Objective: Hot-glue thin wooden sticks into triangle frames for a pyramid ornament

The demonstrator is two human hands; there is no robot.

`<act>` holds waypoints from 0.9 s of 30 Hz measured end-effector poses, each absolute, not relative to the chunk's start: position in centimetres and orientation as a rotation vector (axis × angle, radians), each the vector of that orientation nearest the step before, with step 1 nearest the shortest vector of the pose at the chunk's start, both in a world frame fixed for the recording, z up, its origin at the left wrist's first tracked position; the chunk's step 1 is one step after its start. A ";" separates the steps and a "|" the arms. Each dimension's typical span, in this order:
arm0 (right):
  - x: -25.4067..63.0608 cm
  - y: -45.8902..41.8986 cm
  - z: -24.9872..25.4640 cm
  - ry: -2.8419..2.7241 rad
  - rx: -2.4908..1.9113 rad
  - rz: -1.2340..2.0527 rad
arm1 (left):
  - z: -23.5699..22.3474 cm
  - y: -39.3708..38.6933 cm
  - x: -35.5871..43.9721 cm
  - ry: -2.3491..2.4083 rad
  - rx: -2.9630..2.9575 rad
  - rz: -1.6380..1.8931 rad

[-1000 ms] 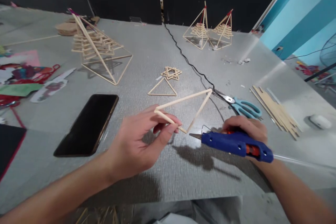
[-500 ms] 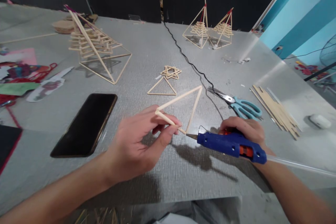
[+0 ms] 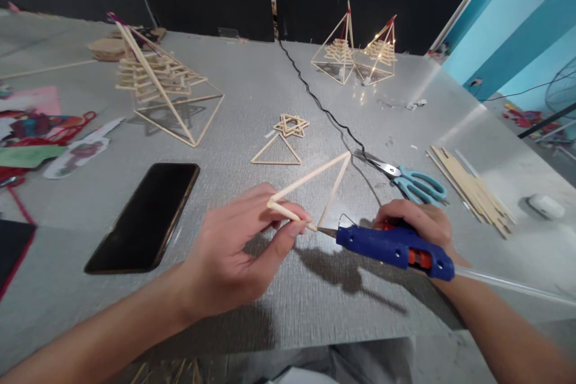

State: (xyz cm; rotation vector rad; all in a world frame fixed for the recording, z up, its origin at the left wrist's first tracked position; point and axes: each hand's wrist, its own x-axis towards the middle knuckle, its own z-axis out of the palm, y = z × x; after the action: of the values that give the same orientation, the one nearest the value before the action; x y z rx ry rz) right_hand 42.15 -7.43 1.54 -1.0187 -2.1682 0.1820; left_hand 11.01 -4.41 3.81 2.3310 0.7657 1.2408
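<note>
While the left hand (image 3: 240, 246) pinches a triangle (image 3: 310, 176), the right hand (image 3: 416, 219) grips a crosswise glue gun (image 3: 378, 245) pointing left.

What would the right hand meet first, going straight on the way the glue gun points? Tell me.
The stick triangle, at its near corner: the tip of the glue gun in the right hand seems to touch it. Just beyond is the left hand, though depth is hard to judge here.

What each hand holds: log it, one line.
left hand: pinching stick triangle | right hand: gripping blue glue gun | nozzle: seemingly touching triangle's lower corner
</note>
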 end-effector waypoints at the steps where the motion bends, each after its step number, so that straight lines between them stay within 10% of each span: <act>1: 42.1 -7.5 1.6 -2.169 -1.015 0.164 | 3.8 -4.4 11.0 0.765 2.332 1.242; 27: 42.1 -7.7 1.4 -2.240 -0.958 0.001 | 3.4 -4.1 10.8 0.791 2.338 1.276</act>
State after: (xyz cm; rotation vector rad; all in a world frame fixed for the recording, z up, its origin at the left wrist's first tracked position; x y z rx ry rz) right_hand 42.07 -7.70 1.42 -0.9583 -2.2402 0.0014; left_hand 10.79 -4.07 3.39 2.3381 0.7912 1.2758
